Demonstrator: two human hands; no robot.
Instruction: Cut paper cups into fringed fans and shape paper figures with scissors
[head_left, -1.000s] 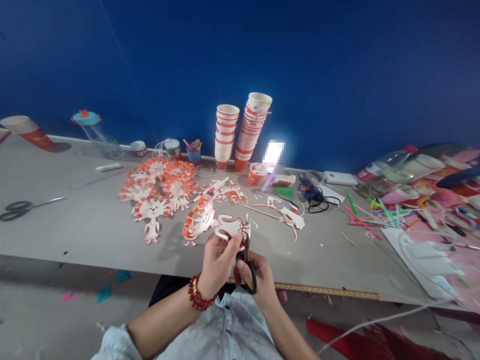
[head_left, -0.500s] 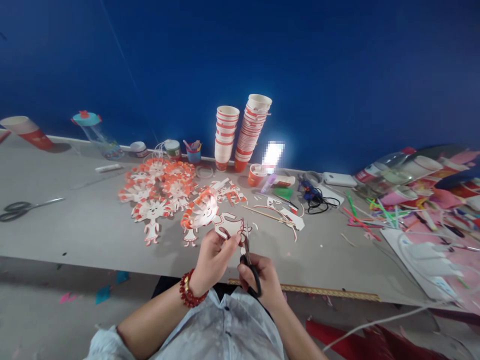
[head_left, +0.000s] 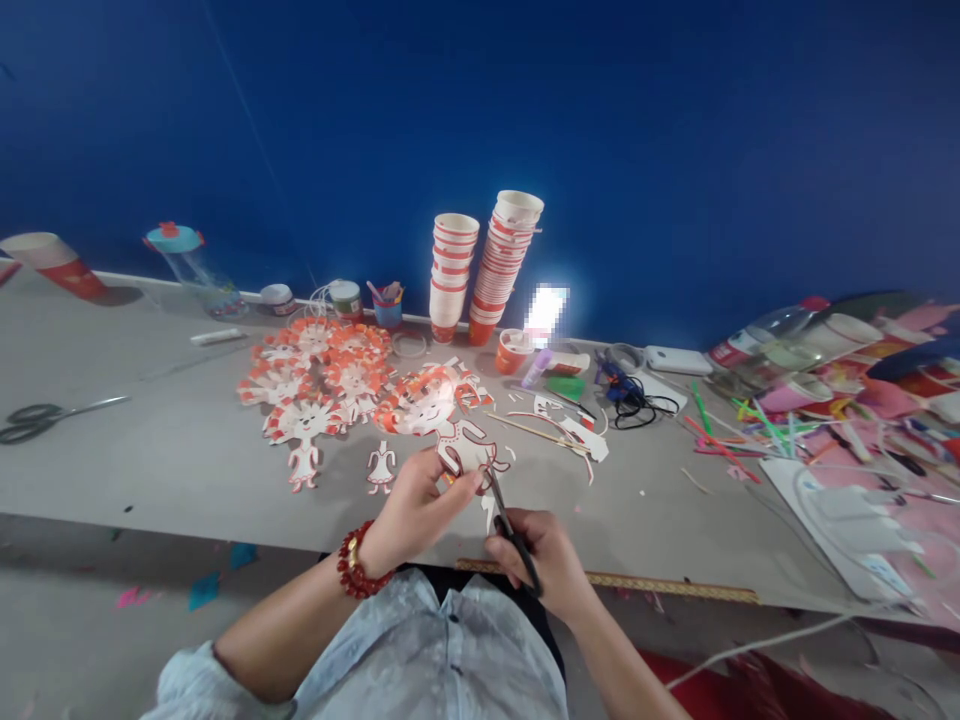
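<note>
Between the thumb and fingers of my left hand [head_left: 420,503] is a paper doll [head_left: 461,443], white with a red-outlined body and an orange fringed head that points up and left. My right hand [head_left: 546,558] grips black-handled scissors [head_left: 514,535], whose blades reach the doll's lower edge beside my left thumb. A small white offcut [head_left: 489,512] hangs by the blades. On the table just beyond my left hand lies a small dress-shaped paper body [head_left: 381,466]. Left of it is a finished-looking doll [head_left: 303,440] at the front of a pile of orange-and-white cutouts [head_left: 330,360].
Two tall stacks of paper cups [head_left: 454,270] stand against the blue wall. Paper scraps and thin sticks [head_left: 540,430] lie ahead to the right. Another pair of scissors [head_left: 67,415] rests at far left. Cups, bottles and coloured straws crowd the right, near a white power strip [head_left: 847,520].
The doll has turned and shifted slightly right, uncovering the small dress-shaped body on the table. The scissors have tilted, and my right hand has moved slightly right and down.
</note>
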